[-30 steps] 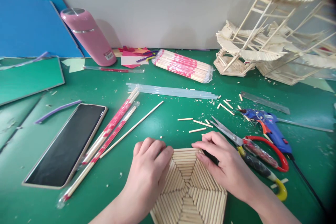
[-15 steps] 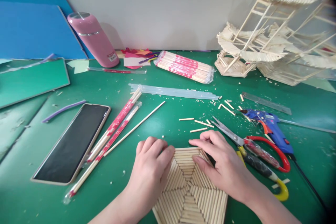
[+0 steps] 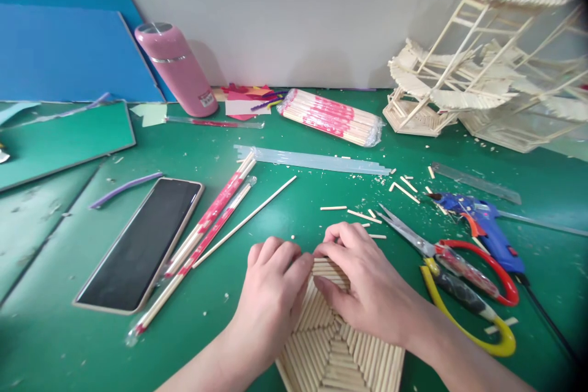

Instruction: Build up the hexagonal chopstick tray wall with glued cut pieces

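- The left hand (image 3: 271, 294) lies flat on the left part of the hexagonal stick panel (image 3: 337, 349), fingers pressed together and curled over its far edge.
- The right hand (image 3: 362, 282) rests on the panel's far right part, its fingers bent and meeting the left fingertips at the far edge; whether they pinch a small stick there I cannot tell.
- The panel lies on the green surface (image 3: 275, 208), directly under both hands and nearest the person.
- To do this well, as I judge it: keep the left palm weighted so the panel does not slide, press evenly along the far edge, and keep the end stick in line with its neighbours.
- Just right of the right fingers: one pair of scissors (image 3: 454, 269) with red and yellow handles, and beyond it one blue glue gun (image 3: 478, 226).
- Just beyond the fingers: several short cut sticks (image 3: 362, 215), about eight, scattered.
- Left of the left fingers: one loose long stick (image 3: 245, 220), wrapped chopsticks (image 3: 209, 223), one phone (image 3: 140, 245).
- Far beyond: one clear glue-stick bundle (image 3: 316, 160), one chopstick pack (image 3: 331, 117), one pink bottle (image 3: 177, 70), one stick tower model (image 3: 478, 73).
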The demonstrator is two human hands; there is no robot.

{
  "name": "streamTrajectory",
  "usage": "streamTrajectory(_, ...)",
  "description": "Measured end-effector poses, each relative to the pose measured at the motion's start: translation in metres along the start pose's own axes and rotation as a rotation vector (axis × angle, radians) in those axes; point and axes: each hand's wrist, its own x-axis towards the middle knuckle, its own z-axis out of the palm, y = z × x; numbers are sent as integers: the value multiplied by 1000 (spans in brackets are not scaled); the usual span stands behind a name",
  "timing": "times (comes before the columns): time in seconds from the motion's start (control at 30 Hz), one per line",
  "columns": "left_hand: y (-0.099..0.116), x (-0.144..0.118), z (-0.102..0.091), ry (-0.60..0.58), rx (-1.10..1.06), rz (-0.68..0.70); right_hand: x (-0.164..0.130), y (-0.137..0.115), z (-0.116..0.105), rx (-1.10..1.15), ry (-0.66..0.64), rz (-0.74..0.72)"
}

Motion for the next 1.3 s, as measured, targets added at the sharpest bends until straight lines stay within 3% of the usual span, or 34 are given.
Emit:
streamTrajectory(0.53,-1,1,-2,-17,26,0,-37,30,-11,-78,118,20)
streamTrajectory(1.03,-1,1,-2,-17,28,-10,-43,33,-9,-141,105,11)
streamTrajectory(1.3,4,0,-8,4,-15,-117,-40,33,-4,-112,262,-47)
